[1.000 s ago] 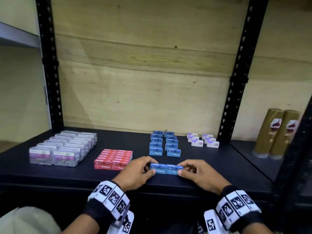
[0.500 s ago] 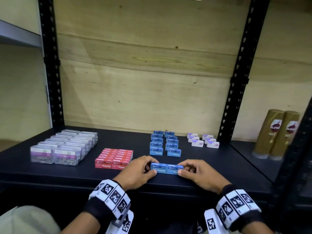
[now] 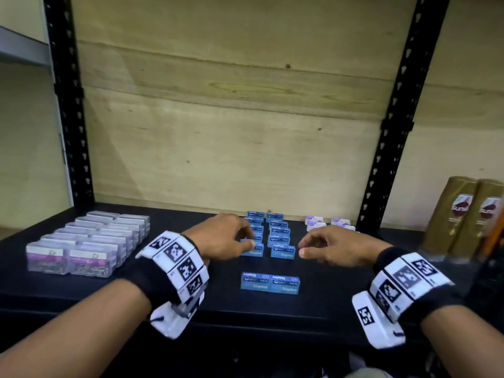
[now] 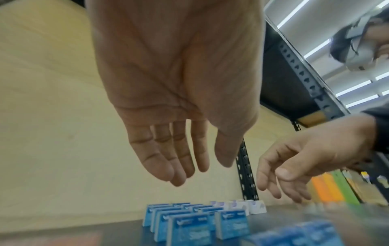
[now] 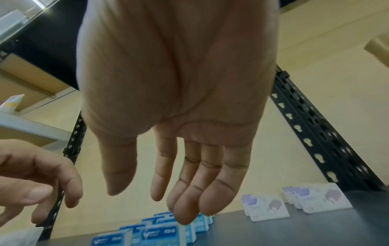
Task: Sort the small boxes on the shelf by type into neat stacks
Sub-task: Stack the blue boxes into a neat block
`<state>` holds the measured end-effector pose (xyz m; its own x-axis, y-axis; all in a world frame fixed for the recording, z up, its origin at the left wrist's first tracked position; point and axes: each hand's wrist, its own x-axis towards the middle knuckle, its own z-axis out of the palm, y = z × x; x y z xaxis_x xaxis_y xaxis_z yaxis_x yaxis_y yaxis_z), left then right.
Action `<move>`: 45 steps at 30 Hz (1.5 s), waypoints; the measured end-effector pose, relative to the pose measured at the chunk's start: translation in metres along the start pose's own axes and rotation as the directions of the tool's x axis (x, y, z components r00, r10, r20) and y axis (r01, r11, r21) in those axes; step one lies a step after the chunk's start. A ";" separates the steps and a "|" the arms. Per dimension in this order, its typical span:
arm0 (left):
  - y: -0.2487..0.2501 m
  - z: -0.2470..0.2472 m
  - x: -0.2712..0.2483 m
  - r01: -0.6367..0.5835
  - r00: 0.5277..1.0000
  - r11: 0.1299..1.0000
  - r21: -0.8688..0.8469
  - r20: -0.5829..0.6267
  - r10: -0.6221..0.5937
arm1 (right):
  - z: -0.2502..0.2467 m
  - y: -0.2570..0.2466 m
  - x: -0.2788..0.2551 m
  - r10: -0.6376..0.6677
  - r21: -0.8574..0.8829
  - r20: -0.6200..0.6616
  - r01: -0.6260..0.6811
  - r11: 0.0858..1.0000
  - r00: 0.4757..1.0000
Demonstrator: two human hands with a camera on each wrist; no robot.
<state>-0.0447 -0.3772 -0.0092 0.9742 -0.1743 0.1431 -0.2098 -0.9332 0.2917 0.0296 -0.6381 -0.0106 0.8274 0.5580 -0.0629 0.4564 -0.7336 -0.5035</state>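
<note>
Two blue staple boxes [image 3: 269,282] lie side by side near the front of the black shelf [image 3: 341,296], free of both hands. Behind them stand two rows of blue staple boxes [image 3: 278,236] [image 4: 189,228] [image 5: 160,233]. My left hand [image 3: 231,238] [image 4: 189,158] hovers over the left row with relaxed, empty fingers. My right hand [image 3: 324,248] [image 5: 174,183] hangs just right of the rows, open and empty. White and purple boxes [image 3: 331,223] [image 5: 294,201] sit at the back right. The left arm hides the red boxes.
Clear boxes of clips [image 3: 87,241] fill the left of the shelf in two rows. Two gold bottles [image 3: 471,216] stand past the black upright [image 3: 387,132] at right. A plywood back wall [image 3: 231,118] closes the shelf.
Both hands have let go of the pair of blue boxes at the front and moved up and back toward the blue rows. The pair stays where it was.
</note>
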 end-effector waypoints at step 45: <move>0.028 -0.012 0.032 -0.103 0.834 0.925 0.365 0.538 -0.119 | 0.002 -0.024 -0.008 0.099 -0.328 0.252 -0.012 0.945 0.963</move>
<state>-0.0208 -0.4055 0.0146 0.8824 -0.2034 -0.4243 -0.2647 -0.9601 -0.0903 0.0118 -0.6240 0.0005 0.7595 0.5620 -0.3276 0.5286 -0.8267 -0.1928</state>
